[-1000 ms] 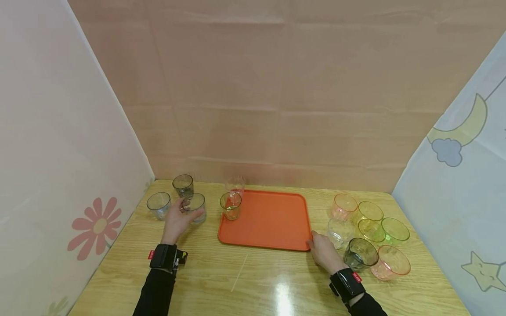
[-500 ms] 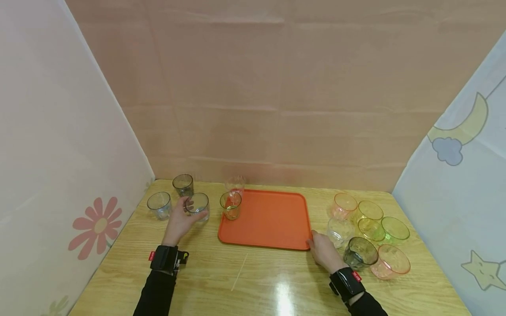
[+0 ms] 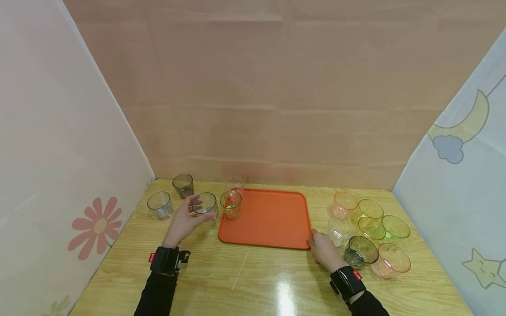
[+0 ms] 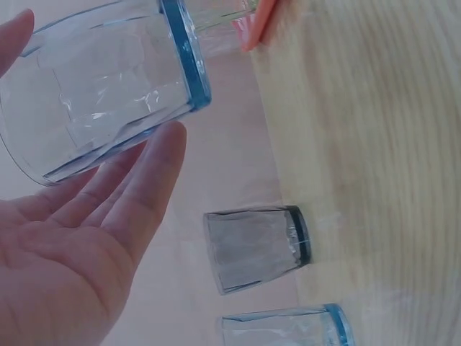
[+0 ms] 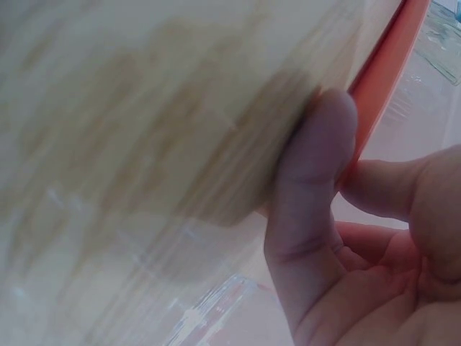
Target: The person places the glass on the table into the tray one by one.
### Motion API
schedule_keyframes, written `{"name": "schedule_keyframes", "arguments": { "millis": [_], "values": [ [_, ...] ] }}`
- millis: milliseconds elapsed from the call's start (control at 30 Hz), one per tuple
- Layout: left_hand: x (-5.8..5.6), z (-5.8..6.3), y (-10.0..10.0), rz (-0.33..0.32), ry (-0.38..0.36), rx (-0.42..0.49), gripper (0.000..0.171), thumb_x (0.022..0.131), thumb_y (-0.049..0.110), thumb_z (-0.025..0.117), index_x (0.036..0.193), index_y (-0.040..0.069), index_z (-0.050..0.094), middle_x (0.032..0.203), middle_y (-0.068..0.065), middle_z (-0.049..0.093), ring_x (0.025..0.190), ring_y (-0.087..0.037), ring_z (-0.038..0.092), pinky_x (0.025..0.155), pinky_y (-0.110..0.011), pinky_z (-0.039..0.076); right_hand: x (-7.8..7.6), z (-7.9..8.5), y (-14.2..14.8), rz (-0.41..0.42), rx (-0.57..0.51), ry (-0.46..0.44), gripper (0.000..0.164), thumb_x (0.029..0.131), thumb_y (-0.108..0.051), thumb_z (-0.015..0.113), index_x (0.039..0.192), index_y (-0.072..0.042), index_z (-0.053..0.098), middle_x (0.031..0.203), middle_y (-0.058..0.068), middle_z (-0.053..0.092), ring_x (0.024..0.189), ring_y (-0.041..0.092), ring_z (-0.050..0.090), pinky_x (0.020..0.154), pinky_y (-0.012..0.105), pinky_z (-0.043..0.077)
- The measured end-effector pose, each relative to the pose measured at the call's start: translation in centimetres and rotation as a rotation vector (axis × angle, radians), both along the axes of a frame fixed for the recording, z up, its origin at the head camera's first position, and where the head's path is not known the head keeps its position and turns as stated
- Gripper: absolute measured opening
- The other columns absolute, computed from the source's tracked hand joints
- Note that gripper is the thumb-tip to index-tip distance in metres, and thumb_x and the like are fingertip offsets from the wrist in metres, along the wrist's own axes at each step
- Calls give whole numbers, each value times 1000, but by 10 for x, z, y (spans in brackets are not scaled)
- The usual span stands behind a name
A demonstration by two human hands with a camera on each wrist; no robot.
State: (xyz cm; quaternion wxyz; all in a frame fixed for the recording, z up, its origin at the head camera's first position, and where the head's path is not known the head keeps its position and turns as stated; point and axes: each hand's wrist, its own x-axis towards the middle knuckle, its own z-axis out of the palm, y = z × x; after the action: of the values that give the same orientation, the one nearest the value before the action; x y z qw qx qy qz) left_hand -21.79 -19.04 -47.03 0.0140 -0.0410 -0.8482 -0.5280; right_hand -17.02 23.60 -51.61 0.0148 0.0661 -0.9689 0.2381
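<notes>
From the head, a pale wood table (image 3: 213, 281) stands against a tan back wall (image 3: 237, 87), between two white side panels, the left one printed with a red flower (image 3: 100, 226), the right one with a moon (image 3: 476, 118). An orange tray (image 3: 269, 224) lies mid-table, a yellow glass (image 3: 231, 205) at its left edge. Seven glasses (image 3: 370, 230) cluster to its right. The left hand (image 3: 185, 224) holds a clear glass (image 3: 205, 204) between thumb and fingers, just left of the yellow glass; half a second ago that glass was farther left, nearer the dark glass (image 3: 183, 186). The right hand (image 3: 326, 252) and the tray have stayed put.

From the left wrist, the clear glass is held above the table, the fingers spread wide around its side; the dark glass and a blue-tinted glass (image 4: 288, 328) stand beyond.

From the right wrist, finger and thumb close on the tray's edge, with almost no gap; the table is blurred.
</notes>
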Motion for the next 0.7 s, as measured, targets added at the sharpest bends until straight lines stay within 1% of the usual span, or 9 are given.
{"name": "schedule_keyframes", "arguments": {
  "millis": [100, 233, 333, 400, 467, 567, 633, 700],
  "values": [
    [0, 1, 2, -4, 10, -2, 89, 78, 45, 80, 147, 10, 36, 133, -13, 53, 125, -31, 52, 101, -50, 46, 0, 0, 0, 4, 3, 1, 11, 94, -4, 58, 96, 7, 60, 77, 12, 64, 76, 29, 66, 63, 41, 51],
    [1, 0, 6, -28, 17, -8, 87, 76, 47, 81, 145, 12, 39, 130, -12, 55, 122, -29, 54, 98, -47, 48, 0, 0, -1, 6, 6, 11, 9, 94, -4, 58, 93, 5, 59, 74, 10, 62, 73, 27, 64, 61, 40, 50],
    [3, 0, 9, -51, 14, -12, 86, 75, 48, 81, 142, 13, 42, 130, -12, 57, 120, -28, 55, 97, -47, 48, 0, 0, -1, 13, 9, 19, 8, 94, -3, 58, 92, 4, 59, 73, 9, 61, 71, 26, 64, 60, 39, 50],
    [4, 1, 11, -66, -2, -9, 85, 74, 48, 82, 141, 14, 42, 131, -11, 56, 119, -27, 56, 97, -47, 48, 0, -1, -1, 15, 9, 22, 8, 93, -3, 58, 91, 4, 59, 73, 8, 61, 71, 26, 64, 60, 39, 50],
    [6, 1, 13, -90, -28, 3, 86, 73, 46, 83, 141, 16, 41, 134, -12, 55, 120, -27, 55, 99, -47, 47, 0, -1, 0, 16, 9, 23, 7, 93, -3, 58, 91, 4, 59, 73, 9, 61, 71, 27, 64, 60, 39, 50],
    [7, 2, 18, -143, -51, 22, 89, 73, 42, 84, 144, 14, 38, 136, -14, 52, 122, -30, 55, 101, -47, 46, -1, 0, 0, 11, 3, 11, 7, 94, -4, 58, 91, 3, 59, 72, 8, 61, 70, 25, 63, 59, 38, 49],
    [7, 2, 21, -183, -54, 18, 89, 75, 40, 84, 145, 13, 36, 136, -16, 52, 122, -32, 55, 99, -47, 48, -1, 0, 0, 9, 1, 9, 7, 94, -4, 58, 91, 3, 59, 73, 8, 61, 70, 24, 62, 59, 38, 48],
    [7, 0, 24, -207, -52, 0, 90, 75, 39, 84, 146, 12, 36, 134, -15, 54, 120, -33, 57, 95, -45, 50, 0, 0, 1, 5, -5, -2, 7, 94, -4, 58, 90, 2, 58, 72, 7, 60, 68, 22, 60, 59, 36, 47]
  ]
}}
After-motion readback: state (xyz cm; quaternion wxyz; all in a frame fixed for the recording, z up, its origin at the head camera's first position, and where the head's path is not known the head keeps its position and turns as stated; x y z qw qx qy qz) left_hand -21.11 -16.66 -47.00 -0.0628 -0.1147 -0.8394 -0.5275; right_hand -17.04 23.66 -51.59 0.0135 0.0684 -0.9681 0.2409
